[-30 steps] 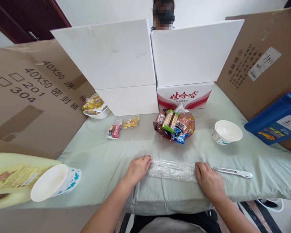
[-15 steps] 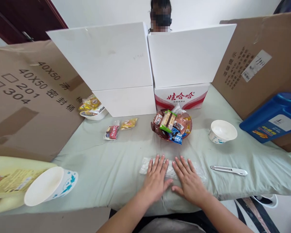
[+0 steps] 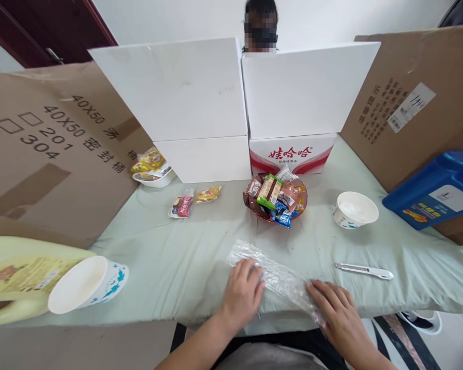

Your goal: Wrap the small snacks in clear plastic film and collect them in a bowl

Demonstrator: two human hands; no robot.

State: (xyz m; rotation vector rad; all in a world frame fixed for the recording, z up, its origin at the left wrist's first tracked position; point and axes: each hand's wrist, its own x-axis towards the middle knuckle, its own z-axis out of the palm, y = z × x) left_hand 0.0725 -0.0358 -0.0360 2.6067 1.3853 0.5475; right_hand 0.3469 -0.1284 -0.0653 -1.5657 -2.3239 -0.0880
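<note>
A crumpled strip of clear plastic wrap (image 3: pixel 272 272) lies slanted on the pale green cloth (image 3: pixel 170 257), running from upper left to lower right near the front edge. My left hand (image 3: pixel 242 294) rests on its left part, fingers curled over it. My right hand (image 3: pixel 337 311) holds the wrap's right end at the table's front edge. Just behind the wrap stands a reddish bowl of wrapped snacks (image 3: pixel 277 199).
A white utility knife (image 3: pixel 364 271) lies to the right, behind it a white paper bowl (image 3: pixel 355 209) and a blue jug (image 3: pixel 434 190). Left: a tipped paper bowl (image 3: pixel 87 284), a yellow jug (image 3: pixel 19 275), loose snack packets (image 3: pixel 183 205). White boards, cardboard and a person stand behind.
Both hands lay flat side by side on the wrap; now they have spread apart, and the wrap's right end has been drawn toward me, so the strip lies slanted.
</note>
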